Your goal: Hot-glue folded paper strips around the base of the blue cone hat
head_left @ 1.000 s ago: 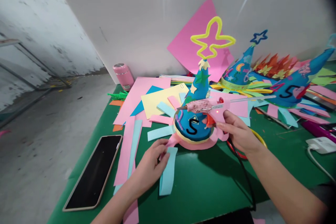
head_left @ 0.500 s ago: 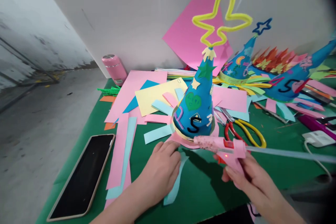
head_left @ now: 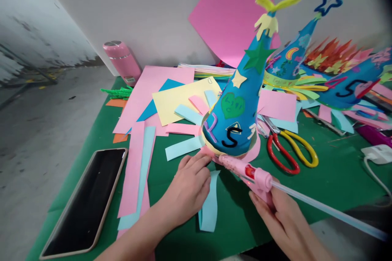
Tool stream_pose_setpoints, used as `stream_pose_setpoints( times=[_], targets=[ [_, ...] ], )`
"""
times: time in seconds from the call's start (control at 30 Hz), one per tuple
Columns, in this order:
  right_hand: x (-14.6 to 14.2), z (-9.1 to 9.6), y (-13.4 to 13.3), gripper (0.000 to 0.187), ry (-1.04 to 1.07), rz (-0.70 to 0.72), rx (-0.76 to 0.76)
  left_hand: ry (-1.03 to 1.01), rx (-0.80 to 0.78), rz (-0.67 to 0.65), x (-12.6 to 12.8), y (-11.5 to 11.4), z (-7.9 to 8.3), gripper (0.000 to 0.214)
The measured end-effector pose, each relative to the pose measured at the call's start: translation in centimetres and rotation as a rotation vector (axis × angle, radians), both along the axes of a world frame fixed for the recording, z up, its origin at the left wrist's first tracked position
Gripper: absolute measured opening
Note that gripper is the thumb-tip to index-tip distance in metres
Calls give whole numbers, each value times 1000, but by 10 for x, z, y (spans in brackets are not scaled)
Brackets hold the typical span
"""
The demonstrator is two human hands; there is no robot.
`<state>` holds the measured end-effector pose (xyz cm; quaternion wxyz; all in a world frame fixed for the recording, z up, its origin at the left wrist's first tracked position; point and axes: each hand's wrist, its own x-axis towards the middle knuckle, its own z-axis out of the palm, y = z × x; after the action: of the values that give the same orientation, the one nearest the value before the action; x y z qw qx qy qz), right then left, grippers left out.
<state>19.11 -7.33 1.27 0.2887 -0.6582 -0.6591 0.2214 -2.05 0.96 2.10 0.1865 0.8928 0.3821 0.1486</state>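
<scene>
A blue paper cone hat (head_left: 241, 102) stands upright, decorated with stars, a green heart and a black 5-like shape. Paper strips fan out from its pale band, and a yellow pipe-cleaner shape tops it, partly cut off by the view. My left hand (head_left: 190, 183) rests at the base, its fingertips closed on a pink paper strip (head_left: 207, 151) by the band. With my right hand (head_left: 281, 212) I grip a pink hot glue gun (head_left: 245, 171); its nozzle is at the hat's lower edge, close to my left fingertips. A long clear glue stick (head_left: 324, 208) sticks out of its back.
Red-and-yellow scissors (head_left: 284, 151) lie right of the hat. A phone (head_left: 85, 204) and cut paper strips (head_left: 131, 179) lie on the left. A pink bottle (head_left: 122, 63) stands at the back; more decorated hats (head_left: 294, 57) stand at the right. A light-blue strip (head_left: 210, 208) lies in front.
The view has moved closer to the hat. The glue gun has swung so its back end points lower, and its nozzle has shifted left along the base towards my left fingers.
</scene>
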Motion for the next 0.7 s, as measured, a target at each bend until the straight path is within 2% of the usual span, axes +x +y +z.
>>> stream_pose_setpoints(
  times=[0.13, 0.3, 0.5, 0.7],
  targets=[
    [1, -6, 1, 32, -70, 37, -69, 8, -7, -12, 0, 2, -1, 24],
    [0, -7, 3, 35, -130, 68, -60, 9, 14, -27, -1, 3, -4, 25],
    [-8, 4, 6, 22, -108, -15, -49, 30, 10, -18, 1, 2, -4, 26],
    [-9, 7, 6, 21, -108, -37, 18, 12, 20, -13, 1, 2, -5, 25]
  ],
)
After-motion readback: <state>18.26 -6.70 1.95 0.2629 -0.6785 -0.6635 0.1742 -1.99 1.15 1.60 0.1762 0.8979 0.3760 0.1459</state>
